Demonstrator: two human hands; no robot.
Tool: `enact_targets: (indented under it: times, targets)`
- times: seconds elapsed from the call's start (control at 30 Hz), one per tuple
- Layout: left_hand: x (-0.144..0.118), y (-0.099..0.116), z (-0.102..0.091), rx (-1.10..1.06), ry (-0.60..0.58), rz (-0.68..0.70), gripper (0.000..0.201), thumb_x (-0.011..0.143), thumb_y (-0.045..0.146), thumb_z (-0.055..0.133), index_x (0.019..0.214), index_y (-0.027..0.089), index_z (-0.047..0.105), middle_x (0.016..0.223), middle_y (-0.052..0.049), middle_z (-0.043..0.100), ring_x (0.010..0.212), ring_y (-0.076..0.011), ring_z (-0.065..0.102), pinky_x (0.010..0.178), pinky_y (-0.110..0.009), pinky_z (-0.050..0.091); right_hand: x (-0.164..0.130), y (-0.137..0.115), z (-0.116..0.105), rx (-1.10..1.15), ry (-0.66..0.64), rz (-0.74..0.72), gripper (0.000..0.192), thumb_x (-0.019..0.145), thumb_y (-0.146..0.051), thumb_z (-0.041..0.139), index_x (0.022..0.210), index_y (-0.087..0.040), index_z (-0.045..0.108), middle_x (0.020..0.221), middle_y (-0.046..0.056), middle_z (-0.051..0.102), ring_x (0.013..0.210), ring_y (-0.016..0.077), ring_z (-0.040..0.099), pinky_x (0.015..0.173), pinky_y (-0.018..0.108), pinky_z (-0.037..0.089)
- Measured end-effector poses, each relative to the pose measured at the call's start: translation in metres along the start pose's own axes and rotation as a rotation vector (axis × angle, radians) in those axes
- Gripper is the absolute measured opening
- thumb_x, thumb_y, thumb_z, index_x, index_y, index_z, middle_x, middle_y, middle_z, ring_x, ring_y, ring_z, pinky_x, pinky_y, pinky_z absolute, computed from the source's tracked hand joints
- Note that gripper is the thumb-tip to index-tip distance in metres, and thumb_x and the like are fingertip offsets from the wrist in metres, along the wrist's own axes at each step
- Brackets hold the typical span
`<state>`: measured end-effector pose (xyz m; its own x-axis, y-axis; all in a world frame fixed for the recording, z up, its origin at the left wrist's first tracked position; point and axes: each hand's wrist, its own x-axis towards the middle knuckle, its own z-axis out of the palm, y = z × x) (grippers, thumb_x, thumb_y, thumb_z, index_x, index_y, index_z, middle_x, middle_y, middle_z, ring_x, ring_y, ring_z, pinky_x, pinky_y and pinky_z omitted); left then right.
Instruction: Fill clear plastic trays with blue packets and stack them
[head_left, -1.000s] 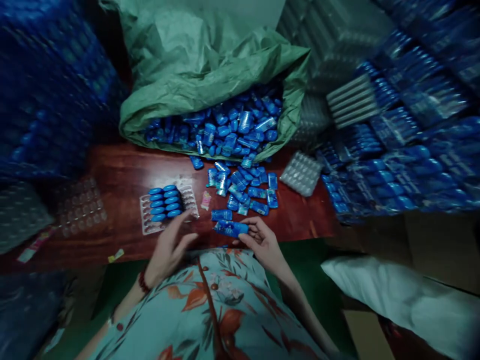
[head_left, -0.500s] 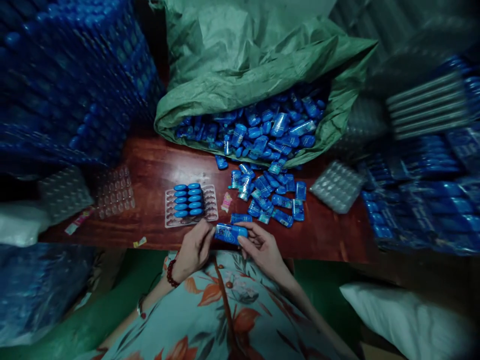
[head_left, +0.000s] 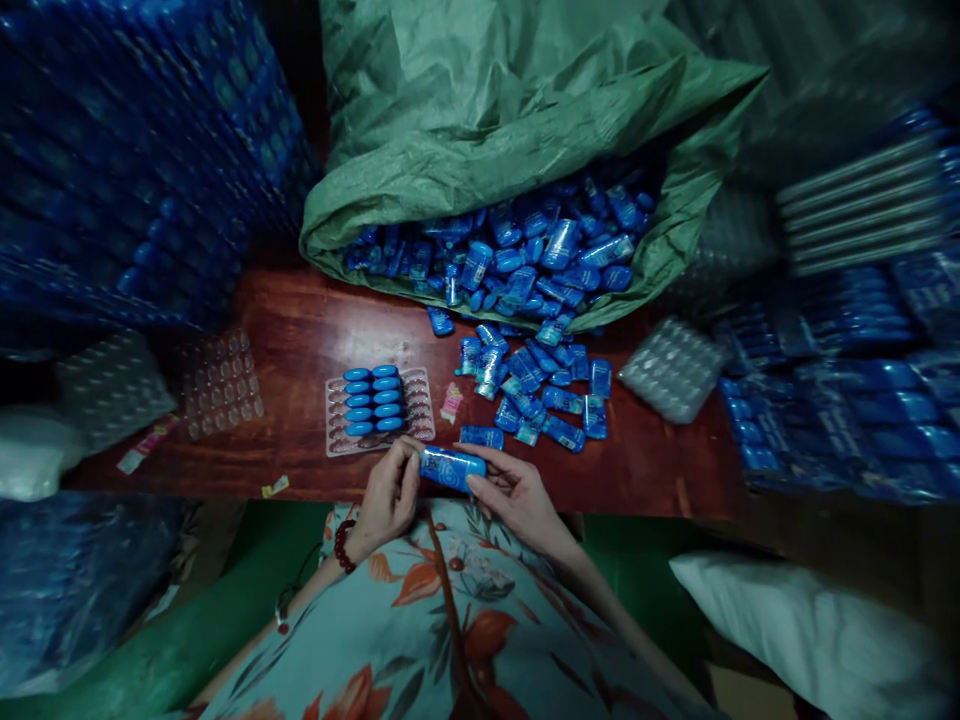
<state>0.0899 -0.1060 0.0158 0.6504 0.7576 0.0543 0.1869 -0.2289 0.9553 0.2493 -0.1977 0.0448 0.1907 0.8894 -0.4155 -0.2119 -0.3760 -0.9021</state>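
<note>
Blue plastic, one small wrapped bottle (head_left: 451,467), is held between both hands: the left hand (head_left: 388,497) pinches its left end, the right hand (head_left: 517,495) closes under its right end. Just above the left hand, one clear blister tray (head_left: 420,400) holds ten blue capsules. Farther up, one green woven sack (head_left: 480,120) holds many blue bottles.

I see a glossy blue plastic packet (head_left: 450,467), its film catching light. The counter (head_left: 300,330) looks like polished reddish wood, smooth and faintly shiny. The tray (head_left: 420,400) is clear, glossy moulded plastic. The green sack (head_left: 465,120) looks woven, matt and creased. My dress (head_left: 450,640) is soft printed cloth.
</note>
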Motion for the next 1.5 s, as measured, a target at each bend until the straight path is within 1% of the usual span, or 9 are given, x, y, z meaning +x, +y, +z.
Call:
enact_targets:
  times: [0.2, 0.47, 0.57, 0.67, 0.77, 1.03, 1.23, 1.37, 1.5]
  targets:
    - [-0.003, -0.001, 0.004, -0.028, -0.016, -0.026, 0.018, 0.094, 0.024, 0.034, 0.08, 0.018, 0.042, 0.076, 0.001, 0.048, 0.062, -0.0091, 0.047, 0.06, -0.022, 0.04, -0.001, 0.002, 0.001, -0.024, -0.01, -0.06, 0.033, 0.079, -0.039, 0.06, 0.107, -0.021, 0.059, 0.077, 0.0, 0.059, 0.063, 0.0103, 0.051, 0.057, 0.022, 0.04]
    - [-0.009, -0.003, 0.005, -0.163, 0.017, -0.143, 0.02, 0.095, 0.029, 0.034, 0.079, 0.019, 0.04, 0.08, 0.0, 0.049, 0.06, -0.0089, 0.05, 0.057, -0.022, 0.042, -0.002, 0.003, 0.006, 0.015, -0.031, -0.072, 0.033, 0.082, -0.039, 0.057, 0.108, -0.025, 0.042, 0.069, -0.006, 0.053, 0.048, 0.0062, 0.043, 0.047, 0.018, 0.035]
    - [-0.009, -0.006, 0.003, -0.016, 0.097, -0.055, 0.017, 0.094, 0.026, 0.035, 0.08, 0.019, 0.043, 0.079, -0.001, 0.052, 0.063, -0.0101, 0.05, 0.06, -0.022, 0.042, -0.004, 0.004, 0.007, -0.165, 0.002, -0.139, 0.032, 0.083, -0.035, 0.056, 0.11, -0.025, 0.042, 0.075, -0.003, 0.059, 0.057, 0.0095, 0.054, 0.052, 0.02, 0.041]
    - [-0.008, -0.009, -0.008, 0.16, 0.267, 0.034, 0.015, 0.094, 0.022, 0.036, 0.083, 0.019, 0.046, 0.08, -0.001, 0.053, 0.068, -0.0107, 0.05, 0.064, -0.022, 0.041, -0.008, 0.005, 0.003, -0.379, 0.077, -0.203, 0.033, 0.083, -0.033, 0.056, 0.113, -0.025, 0.045, 0.095, 0.005, 0.064, 0.079, 0.0159, 0.063, 0.056, 0.022, 0.046]
    - [-0.006, -0.007, -0.021, 0.224, 0.41, 0.046, 0.015, 0.094, 0.022, 0.035, 0.082, 0.019, 0.044, 0.083, -0.001, 0.052, 0.071, -0.0106, 0.05, 0.065, -0.022, 0.04, -0.011, 0.005, -0.006, -0.337, 0.14, -0.237, 0.029, 0.085, -0.031, 0.054, 0.113, -0.025, 0.046, 0.091, 0.004, 0.065, 0.082, 0.0169, 0.066, 0.061, 0.024, 0.05]
    - [0.004, 0.0, -0.017, 0.17, 0.233, 0.045, 0.017, 0.094, 0.02, 0.032, 0.08, 0.019, 0.043, 0.08, 0.0, 0.051, 0.071, -0.0104, 0.048, 0.068, -0.023, 0.041, -0.008, -0.001, -0.012, 0.01, 0.114, -0.102, 0.024, 0.084, -0.035, 0.057, 0.103, -0.022, 0.049, 0.066, -0.003, 0.061, 0.057, 0.0122, 0.061, 0.061, 0.026, 0.048]
    - [0.007, -0.006, -0.009, 0.25, 0.109, 0.092, 0.013, 0.093, 0.017, 0.035, 0.087, 0.018, 0.046, 0.081, -0.002, 0.051, 0.073, -0.0116, 0.049, 0.071, -0.024, 0.042, -0.005, 0.01, -0.004, 0.245, 0.148, -0.064, 0.027, 0.083, -0.043, 0.057, 0.101, -0.024, 0.05, 0.087, 0.0, 0.06, 0.063, 0.0111, 0.059, 0.059, 0.026, 0.05]
    - [0.008, 0.002, 0.006, 0.132, -0.105, 0.192, 0.016, 0.093, 0.017, 0.03, 0.09, 0.018, 0.046, 0.084, -0.003, 0.053, 0.075, -0.0119, 0.05, 0.07, -0.023, 0.043, 0.0, 0.024, 0.005, 0.235, 0.193, -0.059, 0.028, 0.08, -0.046, 0.059, 0.095, -0.024, 0.052, 0.103, 0.002, 0.056, 0.073, 0.0118, 0.057, 0.056, 0.024, 0.051]
    - [0.008, 0.011, 0.027, 0.112, -0.393, 0.192, 0.018, 0.093, 0.018, 0.029, 0.09, 0.018, 0.047, 0.083, -0.003, 0.053, 0.073, -0.0121, 0.052, 0.067, -0.023, 0.045, -0.014, 0.038, -0.004, 0.355, 0.099, 0.059, 0.03, 0.078, -0.048, 0.06, 0.095, -0.025, 0.049, 0.085, -0.002, 0.053, 0.062, 0.0098, 0.053, 0.047, 0.021, 0.047]
